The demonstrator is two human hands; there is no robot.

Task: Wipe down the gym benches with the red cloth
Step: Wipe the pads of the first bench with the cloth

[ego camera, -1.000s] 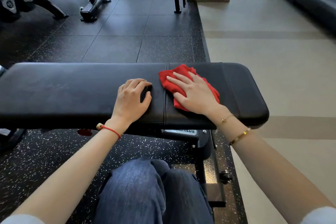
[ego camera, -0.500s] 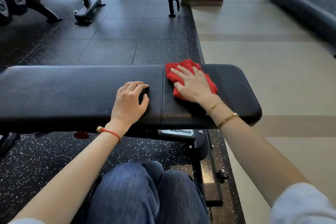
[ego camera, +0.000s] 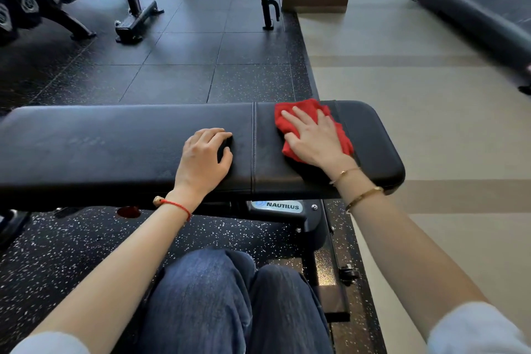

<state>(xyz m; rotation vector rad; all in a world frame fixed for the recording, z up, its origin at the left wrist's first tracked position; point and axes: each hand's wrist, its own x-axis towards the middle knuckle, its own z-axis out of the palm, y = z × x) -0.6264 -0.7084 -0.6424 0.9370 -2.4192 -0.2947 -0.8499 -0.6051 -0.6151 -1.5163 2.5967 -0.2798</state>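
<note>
Since a second ago the crumpled red cloth point(ego camera: 313, 128) has slid from beside the stitched seam point(ego camera: 253, 146) of the long black padded bench point(ego camera: 115, 149) toward its far edge, right of that seam. The right hand point(ego camera: 311, 138) presses it flat, fingers straight. The left hand point(ego camera: 202, 158) has stayed left of the seam, fingers loosely curled on the padding, holding nothing.

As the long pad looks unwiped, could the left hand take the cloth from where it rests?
Probably yes: the left hand rests beside the cloth, nothing between them, though the right hand lies flat on it.
</note>
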